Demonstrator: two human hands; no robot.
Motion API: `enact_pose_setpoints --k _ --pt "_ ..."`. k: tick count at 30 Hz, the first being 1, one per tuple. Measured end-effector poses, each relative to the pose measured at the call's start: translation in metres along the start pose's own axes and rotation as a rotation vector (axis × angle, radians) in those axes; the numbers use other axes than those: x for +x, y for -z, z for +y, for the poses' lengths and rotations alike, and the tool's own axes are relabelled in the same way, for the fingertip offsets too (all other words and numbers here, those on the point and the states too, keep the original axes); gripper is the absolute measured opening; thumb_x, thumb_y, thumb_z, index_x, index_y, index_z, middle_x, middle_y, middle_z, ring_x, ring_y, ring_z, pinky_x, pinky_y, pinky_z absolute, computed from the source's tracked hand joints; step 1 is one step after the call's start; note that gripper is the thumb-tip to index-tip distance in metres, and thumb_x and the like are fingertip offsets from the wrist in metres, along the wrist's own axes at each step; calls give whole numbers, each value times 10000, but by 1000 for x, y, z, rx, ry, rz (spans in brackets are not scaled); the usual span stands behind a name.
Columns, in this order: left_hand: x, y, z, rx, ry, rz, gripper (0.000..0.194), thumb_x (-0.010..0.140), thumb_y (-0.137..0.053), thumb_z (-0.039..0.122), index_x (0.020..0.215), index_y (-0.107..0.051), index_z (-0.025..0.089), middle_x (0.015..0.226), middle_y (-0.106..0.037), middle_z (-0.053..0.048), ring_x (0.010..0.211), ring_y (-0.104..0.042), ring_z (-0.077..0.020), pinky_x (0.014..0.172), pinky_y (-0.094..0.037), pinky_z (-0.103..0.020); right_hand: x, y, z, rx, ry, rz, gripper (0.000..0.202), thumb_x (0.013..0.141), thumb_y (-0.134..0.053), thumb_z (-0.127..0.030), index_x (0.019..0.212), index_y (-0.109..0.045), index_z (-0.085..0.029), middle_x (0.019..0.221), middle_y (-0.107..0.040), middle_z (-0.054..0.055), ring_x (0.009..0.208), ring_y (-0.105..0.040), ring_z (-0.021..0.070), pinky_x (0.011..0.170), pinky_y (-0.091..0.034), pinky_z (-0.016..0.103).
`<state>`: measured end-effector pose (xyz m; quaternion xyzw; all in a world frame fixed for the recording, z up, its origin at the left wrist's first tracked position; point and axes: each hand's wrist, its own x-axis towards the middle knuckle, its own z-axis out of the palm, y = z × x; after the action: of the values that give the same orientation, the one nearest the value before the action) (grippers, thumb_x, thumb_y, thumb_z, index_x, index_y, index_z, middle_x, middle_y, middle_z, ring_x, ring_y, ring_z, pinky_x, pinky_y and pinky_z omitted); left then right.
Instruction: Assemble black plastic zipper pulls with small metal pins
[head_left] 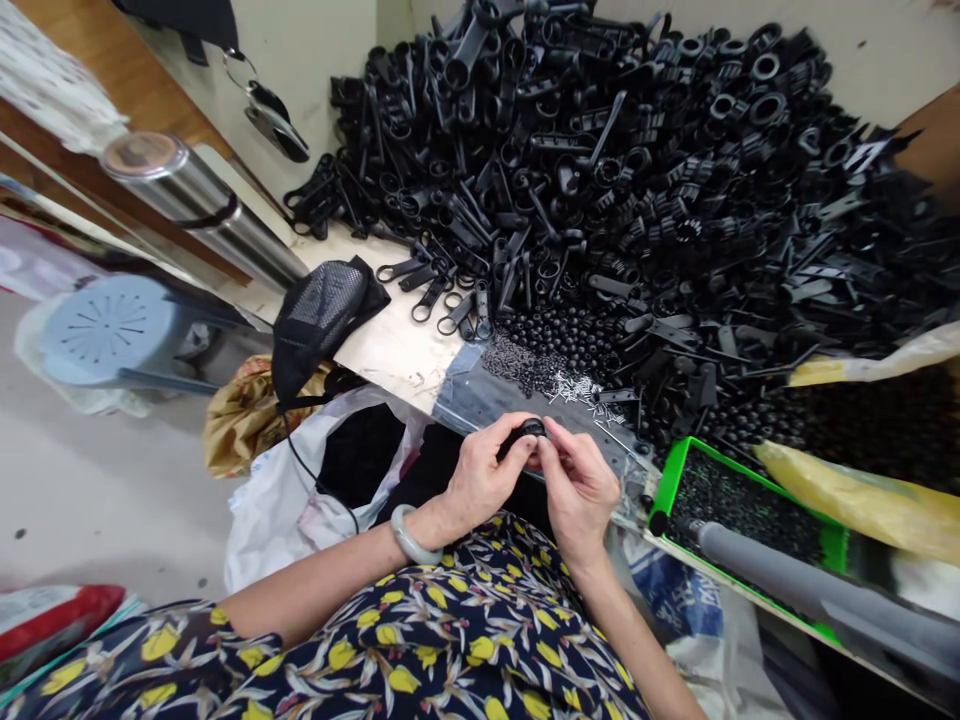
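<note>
Between my two hands, just over the table's front edge, is a small black ring-shaped plastic part [532,428]. My left hand [486,468] pinches it with thumb and fingers. From the other side, my right hand [576,482] presses thumb and fingertips against the same part; my fingers cover much of it. Just beyond my hands lie a scatter of small silvery pins [574,388], a patch of tiny dark pieces [514,365] and many round black beads [570,335]. A thin metal tool [626,442] rests right of my right hand.
A large heap of black plastic parts [570,150] covers the back of the table. A green tray [679,465] of small black bits stands right, beside a grey tube [787,570]. A steel flask [217,210] and black mesh pouch [330,310] are left; an open white bag [277,510] sits below.
</note>
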<state>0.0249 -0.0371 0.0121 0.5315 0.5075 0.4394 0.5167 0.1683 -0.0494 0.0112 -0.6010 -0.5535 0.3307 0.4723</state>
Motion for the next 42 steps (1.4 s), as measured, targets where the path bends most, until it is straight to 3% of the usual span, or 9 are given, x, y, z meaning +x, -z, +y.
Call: enact_pose_setpoints --k 5,13,18,22,27,31,33,37,42 --pt "0 3 -3 31 -37 -25 291 1040 -553 362 1243 -672 191 1178 -755 -92 1025 -727 -211 929 -574 -308 -1 0 8 6 0 -3 286 966 -696 -319 1243 -765 -296 859 -649 6 657 -609 126 623 -571 274" --pt "-6 12 -3 127 -100 -169 343 1068 -479 324 1350 -634 204 1240 -753 -106 1027 -741 -203 935 -572 -310 -3 9 17 168 -117 -191 353 959 -698 -383 1303 -726 -308 950 -674 26 715 -663 144 676 -617 291" --pt "-5 13 -10 241 -123 -193 331 1065 -463 300 1345 -616 210 1177 -767 -105 942 -757 -201 868 -580 -307 2 9 16 271 -169 -236 364 941 -716 -437 1264 -739 -272 787 -687 -12 613 -671 137 642 -618 294" --pt "-1 8 -18 418 -137 -165 286 1045 -474 304 1257 -638 205 1144 -767 -130 933 -763 -243 841 -569 -347 7 1 15 313 -266 -177 340 943 -708 -477 1150 -774 -215 720 -717 -1 583 -668 136 606 -603 279" --pt "6 16 -11 297 54 -181 410 959 -641 347 1324 -511 213 976 -744 -54 860 -715 -214 822 -545 -343 11 0 23 384 -345 -165 395 876 -794 -466 1176 -757 -212 864 -797 40 683 -729 168 670 -642 310" --pt "11 32 4 -90 327 -484 368 941 -668 361 1235 -529 189 936 -705 -40 820 -651 -159 777 -515 -297 17 15 33 387 -265 -341 377 946 -718 -451 1276 -736 -268 1205 -789 76 990 -774 216 890 -650 381" --pt "13 37 9 -268 441 -565 318 944 -662 378 1153 -545 169 855 -672 -25 730 -606 -129 710 -488 -273 21 21 36 322 -203 -430 341 993 -655 -446 1286 -738 -292 1285 -762 65 1100 -753 226 984 -618 406" --pt "14 40 12 -321 520 -486 321 892 -710 351 1095 -533 176 737 -612 29 647 -535 -103 631 -431 -245 29 25 40 179 -91 -521 339 1021 -618 -427 1328 -715 -323 1339 -737 48 1225 -698 232 1128 -521 442" --pt "11 38 15 -367 537 -427 316 877 -689 342 1082 -516 176 699 -590 40 629 -503 -101 621 -401 -248 30 19 46 194 -92 -498 302 1012 -633 -429 1265 -754 -319 1263 -762 45 1127 -723 212 1015 -572 362"
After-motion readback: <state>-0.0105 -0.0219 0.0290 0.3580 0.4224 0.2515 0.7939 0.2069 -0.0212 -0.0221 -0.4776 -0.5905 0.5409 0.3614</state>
